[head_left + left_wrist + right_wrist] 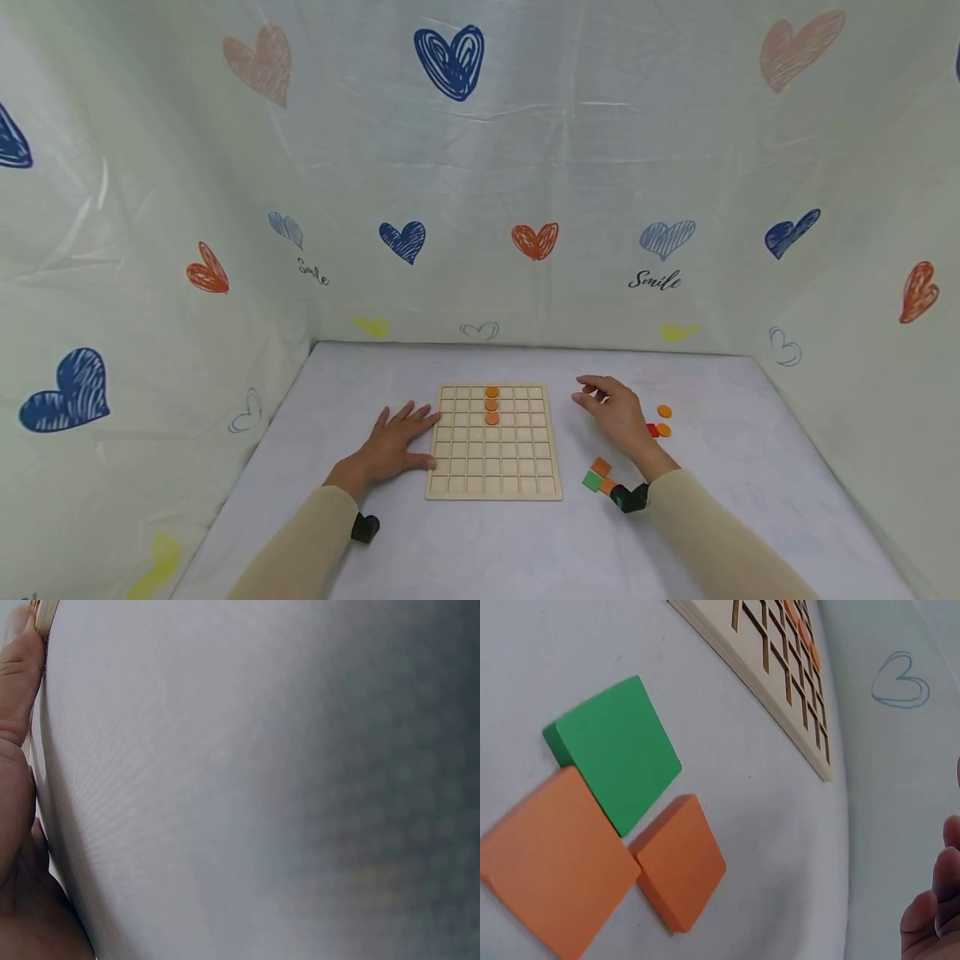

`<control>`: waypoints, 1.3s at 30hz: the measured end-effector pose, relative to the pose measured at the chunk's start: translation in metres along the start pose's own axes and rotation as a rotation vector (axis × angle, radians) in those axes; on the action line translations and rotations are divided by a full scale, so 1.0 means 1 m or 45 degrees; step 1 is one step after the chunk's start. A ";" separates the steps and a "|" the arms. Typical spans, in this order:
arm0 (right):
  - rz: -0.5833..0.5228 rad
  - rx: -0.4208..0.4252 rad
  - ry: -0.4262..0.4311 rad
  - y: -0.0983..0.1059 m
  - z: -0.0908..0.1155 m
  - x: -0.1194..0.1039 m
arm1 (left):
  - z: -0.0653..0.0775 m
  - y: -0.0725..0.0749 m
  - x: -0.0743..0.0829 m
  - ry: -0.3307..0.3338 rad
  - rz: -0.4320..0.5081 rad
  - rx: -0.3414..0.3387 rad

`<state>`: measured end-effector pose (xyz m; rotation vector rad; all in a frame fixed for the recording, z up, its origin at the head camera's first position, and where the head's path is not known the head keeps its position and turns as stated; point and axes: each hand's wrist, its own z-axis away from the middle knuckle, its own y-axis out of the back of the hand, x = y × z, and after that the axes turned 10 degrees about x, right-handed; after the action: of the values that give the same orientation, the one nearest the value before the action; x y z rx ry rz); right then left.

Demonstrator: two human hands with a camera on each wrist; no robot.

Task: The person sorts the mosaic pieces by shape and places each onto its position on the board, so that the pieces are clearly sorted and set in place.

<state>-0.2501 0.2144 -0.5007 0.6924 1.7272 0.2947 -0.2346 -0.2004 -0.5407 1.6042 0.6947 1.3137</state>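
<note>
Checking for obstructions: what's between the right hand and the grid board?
Only bare tabletop lies between the right hand and the grid board, as the head view shows.

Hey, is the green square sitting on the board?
No, the green square lies on the table to the right of the board, next to two orange squares.

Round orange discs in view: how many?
5: three discs in one column on the board, two discs on the table right of the right hand. The right arm may hide more.
</note>
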 end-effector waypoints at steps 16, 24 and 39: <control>0.086 -0.036 -0.051 0.046 -0.013 0.033 | 0.000 0.001 0.000 0.004 0.025 0.007; 0.187 -0.012 -0.109 0.068 -0.020 0.050 | 0.000 0.001 0.000 0.007 0.033 0.001; 0.311 0.017 -0.237 0.092 -0.019 0.086 | -0.001 0.000 -0.001 0.008 0.020 -0.006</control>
<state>-0.2524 0.3412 -0.5149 0.9141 1.4707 0.3750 -0.2355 -0.2009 -0.5409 1.6048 0.6840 1.3313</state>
